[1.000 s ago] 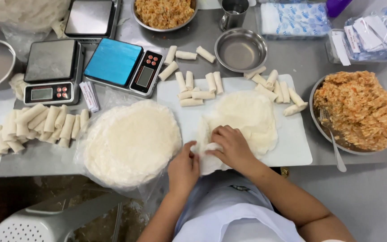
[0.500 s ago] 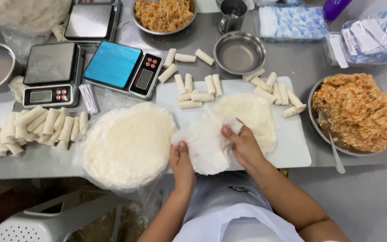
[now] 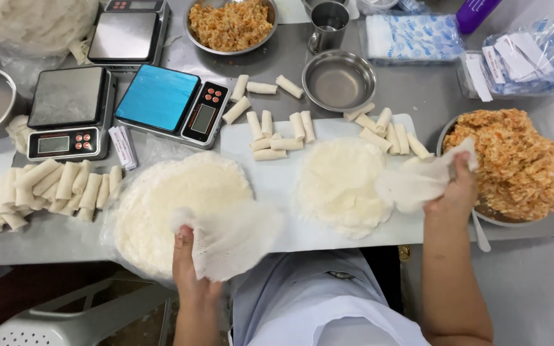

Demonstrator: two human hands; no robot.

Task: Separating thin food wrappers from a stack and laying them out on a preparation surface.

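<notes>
My left hand (image 3: pixel 187 266) grips a thin round wrapper sheet (image 3: pixel 232 237) that hangs over the near edge of the big wrapper stack (image 3: pixel 181 198). Out to the right, my right hand (image 3: pixel 460 186) holds up a second thin wrapper (image 3: pixel 418 182) beside the bowl of orange shredded filling (image 3: pixel 514 166). Between the two hands a smaller pile of wrappers (image 3: pixel 341 186) lies flat on the white cutting board (image 3: pixel 277 186). Finished rolls (image 3: pixel 277 131) lie in rows along the board's far edge.
A heap of rolls (image 3: pixel 46 192) lies at the left. Behind stand a blue-topped scale (image 3: pixel 174 106), two grey scales (image 3: pixel 68 112), an empty metal bowl (image 3: pixel 339 81), a metal cup (image 3: pixel 328 25), another filling bowl (image 3: pixel 231 24) and plastic bags (image 3: pixel 520 57). A spoon (image 3: pixel 479 230) leans at the filling bowl.
Both hands were together at the small wrapper pile, peeling a sheet. Now they have spread apart: left toward the big stack, right toward the filling bowl, each holding a wrapper.
</notes>
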